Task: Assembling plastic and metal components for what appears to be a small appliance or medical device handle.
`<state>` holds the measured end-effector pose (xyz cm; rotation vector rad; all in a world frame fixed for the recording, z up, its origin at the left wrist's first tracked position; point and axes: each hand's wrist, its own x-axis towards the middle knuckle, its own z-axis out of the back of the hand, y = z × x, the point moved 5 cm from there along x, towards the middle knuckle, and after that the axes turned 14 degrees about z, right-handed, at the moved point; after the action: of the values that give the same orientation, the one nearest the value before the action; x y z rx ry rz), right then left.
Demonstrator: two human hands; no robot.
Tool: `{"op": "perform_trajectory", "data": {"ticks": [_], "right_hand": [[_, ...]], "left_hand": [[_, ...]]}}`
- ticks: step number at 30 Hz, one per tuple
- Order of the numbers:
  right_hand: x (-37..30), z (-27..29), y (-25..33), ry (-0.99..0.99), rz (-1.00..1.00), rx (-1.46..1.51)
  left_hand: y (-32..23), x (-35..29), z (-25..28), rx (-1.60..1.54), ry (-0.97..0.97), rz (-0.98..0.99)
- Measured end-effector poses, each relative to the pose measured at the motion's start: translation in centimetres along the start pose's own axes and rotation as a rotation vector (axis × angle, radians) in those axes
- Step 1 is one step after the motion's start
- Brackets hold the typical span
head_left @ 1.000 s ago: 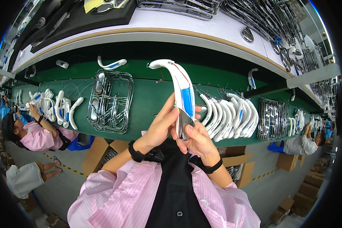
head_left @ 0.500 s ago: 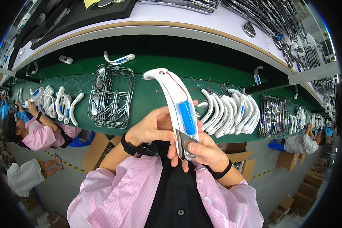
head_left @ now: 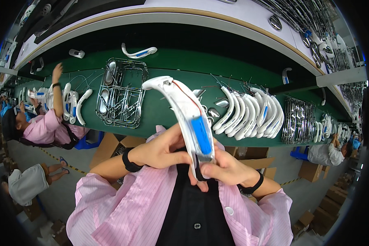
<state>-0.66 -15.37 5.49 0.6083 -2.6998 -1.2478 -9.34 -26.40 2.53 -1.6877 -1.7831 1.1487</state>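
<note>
In front of my chest I hold a curved white plastic housing [head_left: 180, 100], its hooked tip up and to the left. A blue block [head_left: 201, 135] sits in its open hollow, with a thin red wire running up from it. My left hand [head_left: 165, 151] is closed on the housing's left side near the lower end, thumb against the edge. At the lower right, my right hand [head_left: 226, 166] pinches the bottom end, its thumb beside a narrow dark strip. The fingers behind the housing are partly hidden.
A row of similar white housings [head_left: 250, 115] lies right on the green bench [head_left: 160, 110]. Left stands a wire rack [head_left: 121, 92] with shiny metal parts; another rack [head_left: 298, 121] is farther right. A shelf edge [head_left: 184, 14] overhangs the bench. A co-worker [head_left: 45, 127] sits at the left.
The housing has come slightly lower, its hooked tip shifting left. The grey, shiny surface by my right thumb no longer shows. At the left, the co-worker's arm has risen.
</note>
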Motion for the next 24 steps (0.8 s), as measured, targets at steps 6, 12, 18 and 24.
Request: {"op": "perform_trajectory", "data": {"ticks": [6, 12, 18, 24], "right_hand": [[0.3, 1.6, 2.5, -0.288, 0.207, -0.777], [0.5, 0.5, 3.9, -0.246, 0.504, -1.22], [-0.2, -1.0, 4.4, -0.213, 0.585, -1.391], [-0.7, -0.8, 3.0, -0.136, 0.557, -1.281]], "left_hand": [[-1.3, -0.2, 1.2, 0.057, -0.171, -0.2], [-3.5, 0.0, 0.5, 0.331, -0.143, -0.325], [-2.9, -0.5, -0.3, 0.221, -0.094, -0.416], [-3.2, -1.7, -1.8, 0.51, -0.074, -0.3]]}}
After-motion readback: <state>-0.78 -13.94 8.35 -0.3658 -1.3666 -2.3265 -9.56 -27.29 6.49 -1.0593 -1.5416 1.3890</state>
